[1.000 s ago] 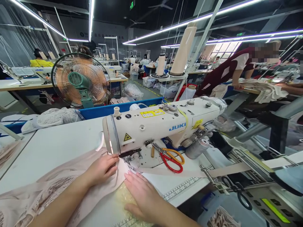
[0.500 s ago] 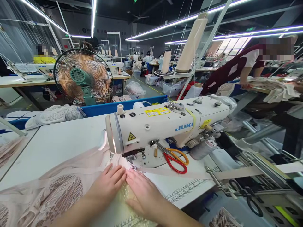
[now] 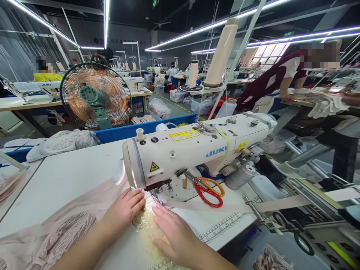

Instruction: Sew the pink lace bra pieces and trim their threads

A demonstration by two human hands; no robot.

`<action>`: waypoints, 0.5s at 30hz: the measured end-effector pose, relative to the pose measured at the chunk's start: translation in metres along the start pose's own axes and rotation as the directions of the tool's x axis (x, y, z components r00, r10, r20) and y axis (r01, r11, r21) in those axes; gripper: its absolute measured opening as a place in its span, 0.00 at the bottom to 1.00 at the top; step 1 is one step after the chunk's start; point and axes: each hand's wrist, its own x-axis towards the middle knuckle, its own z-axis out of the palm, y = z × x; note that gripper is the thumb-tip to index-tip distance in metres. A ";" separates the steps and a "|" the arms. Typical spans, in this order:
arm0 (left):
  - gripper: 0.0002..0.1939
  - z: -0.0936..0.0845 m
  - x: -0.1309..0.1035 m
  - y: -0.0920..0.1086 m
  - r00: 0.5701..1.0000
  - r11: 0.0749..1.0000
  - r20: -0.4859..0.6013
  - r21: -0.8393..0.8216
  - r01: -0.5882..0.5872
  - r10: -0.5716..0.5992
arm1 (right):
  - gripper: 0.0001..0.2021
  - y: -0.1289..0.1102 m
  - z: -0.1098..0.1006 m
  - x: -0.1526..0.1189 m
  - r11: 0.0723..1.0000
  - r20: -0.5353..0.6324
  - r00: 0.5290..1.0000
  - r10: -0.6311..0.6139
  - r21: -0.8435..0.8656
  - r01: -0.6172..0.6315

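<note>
My left hand (image 3: 126,207) lies with outstretched fingers on pale pink sheer fabric (image 3: 87,193), close to the needle area of a white sewing machine (image 3: 180,146). The fabric spreads left across the table, with a netted part (image 3: 70,228) at its near side. My right hand (image 3: 176,232) rests palm down, fingers flat and thumb apart, on a crinkled yellowish clear sheet (image 3: 147,228). A gap shows between the two hands. Scissors (image 3: 209,191) with red and orange handles lie beside the machine bed. A pale strip (image 3: 278,204) runs from the right toward the needle area.
A large fan (image 3: 95,95) stands behind the table by a blue bin edge (image 3: 146,126). Thread cones (image 3: 221,54) rise behind the machine. A metal tape guide (image 3: 263,217) sits at the right edge. A co-worker (image 3: 270,77) leans over a fabric pile.
My hands, touching before, have moved apart. The right hand has shifted toward me and slightly right, the left slightly left. More of the yellowish sheet shows between them.
</note>
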 end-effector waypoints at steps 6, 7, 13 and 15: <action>0.20 -0.030 -0.005 0.018 0.970 0.975 0.097 0.017 0.221 -0.221 | 0.22 0.006 0.006 -0.001 0.996 -0.135 0.990 -0.051 0.060 0.060; 0.22 -0.041 -0.010 0.026 0.918 0.941 0.209 0.041 0.335 -0.336 | 0.21 0.007 0.006 -0.002 0.994 -0.170 0.984 -0.063 0.074 0.076; 0.23 -0.084 -0.049 0.066 0.446 0.719 0.671 0.191 0.668 -0.592 | 0.13 -0.002 -0.001 -0.022 0.932 -0.297 0.945 -0.140 0.283 0.227; 0.24 -0.086 -0.052 0.067 0.373 0.691 0.718 0.204 0.693 -0.587 | 0.13 -0.005 0.005 -0.037 0.886 -0.126 0.977 -0.173 0.413 0.210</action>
